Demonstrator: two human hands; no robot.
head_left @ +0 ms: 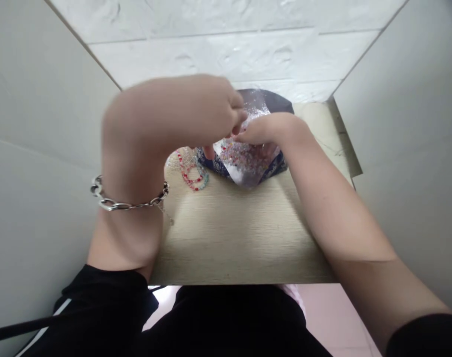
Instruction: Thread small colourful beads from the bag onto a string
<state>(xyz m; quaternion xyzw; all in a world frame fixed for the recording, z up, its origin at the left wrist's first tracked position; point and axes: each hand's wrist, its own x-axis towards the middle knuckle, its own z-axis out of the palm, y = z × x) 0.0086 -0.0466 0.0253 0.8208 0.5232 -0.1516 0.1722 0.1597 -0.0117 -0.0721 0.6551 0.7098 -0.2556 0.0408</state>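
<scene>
My left hand [181, 111] is raised above the wooden table [229, 233], fingers pinched together near its right side. My right hand [265, 130] meets it fingertip to fingertip over a clear plastic bag of small coloured beads [246, 161], which lies in a dark blue patterned container [276, 166]. What the fingers pinch is too small and blurred to make out. A silver chain bracelet [127, 201] circles my left wrist. Finished bead strings [190, 171], red, clear and blue-green, lie on the table just left of the bag.
White partition walls [35, 148] close in the narrow table on the left and right, and a white textured wall [229, 44] stands behind. My black-clothed lap [226, 322] is at the table's near edge.
</scene>
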